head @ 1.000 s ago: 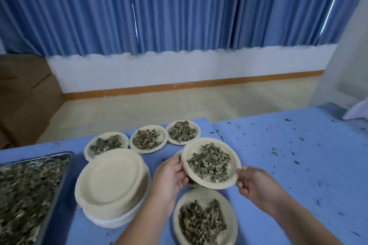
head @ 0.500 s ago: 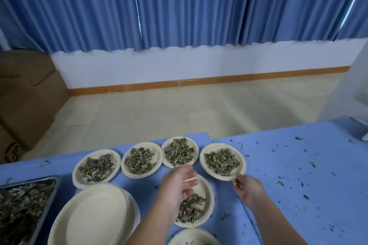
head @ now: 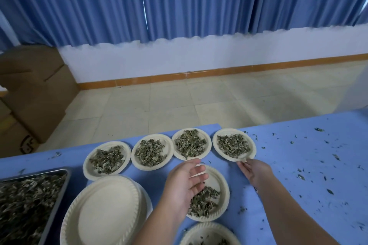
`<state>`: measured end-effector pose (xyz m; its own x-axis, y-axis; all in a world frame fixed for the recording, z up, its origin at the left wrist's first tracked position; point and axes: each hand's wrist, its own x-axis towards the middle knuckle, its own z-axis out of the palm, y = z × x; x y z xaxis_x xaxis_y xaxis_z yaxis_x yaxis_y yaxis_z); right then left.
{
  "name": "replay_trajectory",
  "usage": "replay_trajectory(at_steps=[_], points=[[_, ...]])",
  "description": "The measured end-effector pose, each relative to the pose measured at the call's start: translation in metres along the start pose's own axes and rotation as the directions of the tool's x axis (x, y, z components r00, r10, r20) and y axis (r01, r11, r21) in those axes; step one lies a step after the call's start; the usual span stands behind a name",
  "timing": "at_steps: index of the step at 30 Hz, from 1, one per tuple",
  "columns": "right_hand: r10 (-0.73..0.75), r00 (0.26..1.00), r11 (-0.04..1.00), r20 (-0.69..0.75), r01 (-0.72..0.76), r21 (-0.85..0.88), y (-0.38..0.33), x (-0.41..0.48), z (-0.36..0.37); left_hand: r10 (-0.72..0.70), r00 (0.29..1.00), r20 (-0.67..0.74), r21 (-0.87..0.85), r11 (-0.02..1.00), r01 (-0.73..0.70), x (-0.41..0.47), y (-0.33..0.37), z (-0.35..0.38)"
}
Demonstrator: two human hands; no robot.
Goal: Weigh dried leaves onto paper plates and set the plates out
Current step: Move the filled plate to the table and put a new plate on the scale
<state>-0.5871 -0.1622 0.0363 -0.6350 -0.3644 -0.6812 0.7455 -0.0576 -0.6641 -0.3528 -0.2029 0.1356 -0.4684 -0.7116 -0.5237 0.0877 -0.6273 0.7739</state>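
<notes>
Four paper plates of dried leaves stand in a row along the table's far edge. My right hand (head: 252,169) pinches the near rim of the rightmost plate (head: 216,146), which rests on the blue table (head: 310,195). My left hand (head: 184,183) hovers with its fingers relaxed and holds nothing; it is over a fifth plate (head: 220,178) whose leaves (head: 203,202) it partly hides. A sixth plate (head: 207,231) with leaves is cut off at the bottom edge.
A stack of empty paper plates (head: 107,213) sits at the near left. Left of it is a metal tray (head: 66,178) full of dried leaves. Leaf crumbs litter the right of the table. Cardboard boxes (head: 35,93) stand on the floor beyond.
My right hand carried a filled plate forward and set it down as the rightmost in the row. My left hand let go of it and drew back over the middle plate.
</notes>
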Motion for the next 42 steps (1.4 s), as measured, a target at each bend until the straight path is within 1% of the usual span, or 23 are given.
replay_trajectory(at_steps=[5,7,10,13,16,20,22,24,29,32,36,38,40,42], points=[[-0.041,0.999,0.999,0.026,0.042,-0.034,0.004,-0.023,-0.008,-0.008,1.000,0.016,-0.103,0.995,0.009,-0.022,0.004,-0.011],[-0.043,0.997,0.998,0.068,0.047,-0.052,0.005,-0.040,-0.004,-0.002,1.000,0.012,-0.103,0.995,0.003,-0.032,0.003,-0.021],[-0.064,0.983,0.995,0.170,0.076,-0.064,0.009,-0.070,0.008,0.050,0.996,0.068,-0.105,0.994,-0.043,-0.050,0.002,-0.041],[-0.116,0.939,0.984,0.324,0.154,-0.095,0.020,-0.100,0.032,0.185,0.977,0.109,-0.100,0.980,-0.174,-0.063,0.004,-0.070],[-0.148,0.881,0.967,0.450,0.224,-0.121,0.050,-0.126,0.056,0.295,0.950,0.103,-0.095,0.954,-0.285,-0.073,-0.004,-0.108],[-0.192,0.810,0.959,0.553,0.275,-0.069,0.099,-0.163,0.069,0.345,0.938,0.028,-0.203,0.921,-0.332,-0.094,-0.028,-0.159],[-0.214,0.783,0.956,0.584,0.290,-0.038,0.115,-0.185,0.062,0.358,0.934,0.010,-0.253,0.904,-0.343,-0.110,-0.039,-0.178],[-0.217,0.771,0.953,0.598,0.301,-0.043,0.129,-0.209,0.046,0.366,0.931,-0.005,-0.279,0.893,-0.353,-0.128,-0.051,-0.193],[-0.203,0.783,0.927,0.589,0.346,-0.141,0.170,-0.276,-0.022,0.376,0.926,-0.034,-0.307,0.878,-0.367,-0.201,-0.092,-0.229],[-0.198,0.782,0.897,0.591,0.388,-0.213,0.179,-0.317,-0.056,0.379,0.924,-0.050,-0.291,0.879,-0.377,-0.239,-0.109,-0.242],[-0.168,0.724,0.879,0.669,0.417,-0.231,0.183,-0.353,-0.087,0.428,0.894,-0.130,-0.227,0.865,-0.447,-0.260,-0.132,-0.257],[-0.146,0.713,0.871,0.685,0.421,-0.253,0.188,-0.360,-0.094,0.425,0.888,-0.177,-0.170,0.875,-0.453,-0.255,-0.145,-0.267],[-0.133,0.719,0.860,0.682,0.425,-0.281,0.197,-0.360,-0.099,0.442,0.867,-0.229,-0.070,0.881,-0.468,-0.243,-0.159,-0.278],[-0.123,0.724,0.840,0.679,0.440,-0.317,0.208,-0.353,-0.101,0.498,0.822,-0.275,0.088,0.865,-0.494,-0.230,-0.175,-0.290]])
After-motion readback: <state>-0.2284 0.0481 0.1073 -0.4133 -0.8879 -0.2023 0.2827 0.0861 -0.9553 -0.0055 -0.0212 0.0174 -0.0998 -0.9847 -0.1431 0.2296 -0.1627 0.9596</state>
